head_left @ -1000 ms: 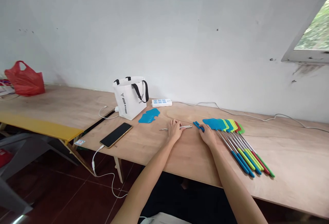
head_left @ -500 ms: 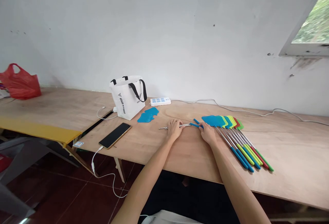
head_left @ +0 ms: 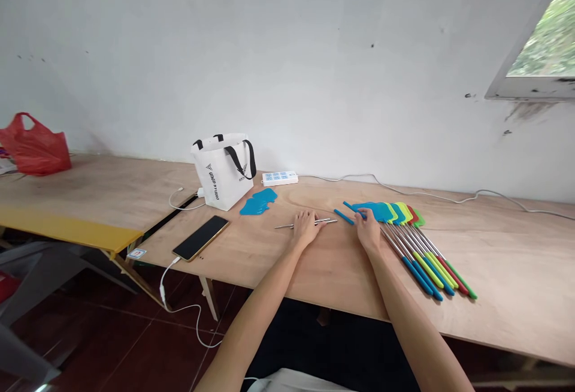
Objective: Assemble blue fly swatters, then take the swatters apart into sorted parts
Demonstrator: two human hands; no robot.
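My left hand point(head_left: 305, 228) rests on the table, its fingers closed over thin metal rods point(head_left: 330, 220) whose ends stick out on both sides. To the right, my right hand point(head_left: 369, 231) pinches a blue handle tube point(head_left: 351, 207), which points up and left. A second blue handle tube point(head_left: 344, 217) lies just left of that hand, apart from the rods. Beside my right hand is a row of fly swatters point(head_left: 415, 242) with blue, yellow, red and green heads and matching handles. Loose blue swatter heads point(head_left: 258, 202) lie beyond my left hand.
A white tote bag point(head_left: 224, 170) stands at the back left, near a white power strip point(head_left: 280, 177). A phone point(head_left: 201, 237) on a charging cable lies close to the table's left edge. Farther left, a red plastic bag point(head_left: 38, 145) sits on another table point(head_left: 121, 176).
My right hand has shifted a little right and away with one blue handle tube. The other tube now lies apart from it. My left hand stays nearly in place; the rods shift slightly.
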